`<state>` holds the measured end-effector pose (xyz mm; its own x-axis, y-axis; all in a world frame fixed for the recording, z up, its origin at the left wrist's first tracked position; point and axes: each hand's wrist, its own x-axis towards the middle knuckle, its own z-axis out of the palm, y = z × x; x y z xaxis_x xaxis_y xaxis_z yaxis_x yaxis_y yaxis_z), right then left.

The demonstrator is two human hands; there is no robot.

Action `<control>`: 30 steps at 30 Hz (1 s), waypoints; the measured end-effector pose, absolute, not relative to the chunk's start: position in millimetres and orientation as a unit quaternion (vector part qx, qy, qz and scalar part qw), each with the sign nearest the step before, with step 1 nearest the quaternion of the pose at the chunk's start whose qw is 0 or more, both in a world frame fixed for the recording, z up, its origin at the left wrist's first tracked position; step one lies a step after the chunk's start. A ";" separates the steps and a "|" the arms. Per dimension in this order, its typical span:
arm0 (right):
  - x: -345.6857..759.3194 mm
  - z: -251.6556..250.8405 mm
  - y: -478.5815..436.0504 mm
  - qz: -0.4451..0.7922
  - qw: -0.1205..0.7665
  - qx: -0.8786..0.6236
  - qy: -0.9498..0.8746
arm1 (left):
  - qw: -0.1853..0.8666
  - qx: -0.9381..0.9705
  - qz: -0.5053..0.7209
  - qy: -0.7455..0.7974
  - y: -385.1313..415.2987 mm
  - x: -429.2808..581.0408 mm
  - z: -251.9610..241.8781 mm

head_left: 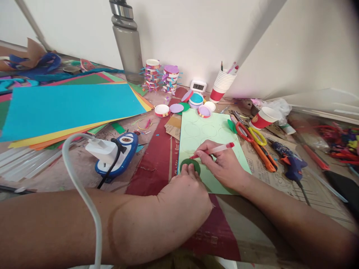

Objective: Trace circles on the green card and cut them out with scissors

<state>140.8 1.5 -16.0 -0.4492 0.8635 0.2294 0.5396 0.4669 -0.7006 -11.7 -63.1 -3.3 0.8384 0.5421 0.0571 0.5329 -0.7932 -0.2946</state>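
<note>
A light green paper sheet [214, 129] with several faint drawn circles lies in front of me. My left hand [187, 190] presses its fingertips, held close together, onto a dark green paper disc [196, 163] near the sheet's left edge. A pen [221, 148] with a red end and a pale, see-through barrel is pinched in my right hand [223, 166]. Its tip meets the sheet at the disc's upper edge. Beyond the sheet's top edge are cut cup rings and paper discs in purple, green and blue, among them a purple disc [176, 108].
Left are stacked coloured sheets [70, 108] and a blue power strip [129, 144] with a white cable. Right lie scissors [244, 132], an orange cutter [265, 157], a glue gun [291, 160] and a paper cup [263, 117]. Behind stand a bottle [127, 45] and a cup stack [223, 84].
</note>
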 end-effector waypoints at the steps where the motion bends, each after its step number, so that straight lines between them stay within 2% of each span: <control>1: 141.2 -16.2 1.8 0.276 0.291 -0.437 -0.805 | 0.148 -0.947 0.017 -0.285 -63.1 -11.5 -2.8; 30: 154.9 -13.8 -7.8 0.246 0.291 -0.439 -0.814 | 0.143 -0.949 0.029 -0.279 -60.2 -12.1 0.9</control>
<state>154.9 -7.8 -13.8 -0.4454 0.8573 0.2582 0.5707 0.4941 -0.6559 -12.1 -60.2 0.9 0.8423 0.5385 0.0244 0.5218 -0.8031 -0.2876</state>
